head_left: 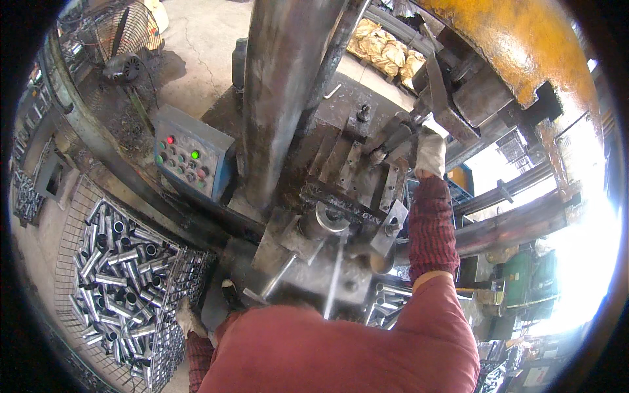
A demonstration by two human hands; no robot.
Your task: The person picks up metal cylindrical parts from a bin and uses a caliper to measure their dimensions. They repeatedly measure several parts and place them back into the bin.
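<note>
Head view: the right hand, gloved, is up at the far side of the machine, and the left hand, gloved too, is down low; glare and angle hide the fingers, so I can't tell how far either is closed, or on what. Just left of the right hand, much the nearer one, sits a dark round bar, long axis on a slant, lower end pointing left and toward the wearer. Beside the left hand, a wire basket! Left of that hand, inside, shiny tubes point every which way, one roughly crosswise. Farther out, a control box glows red and green.
</note>
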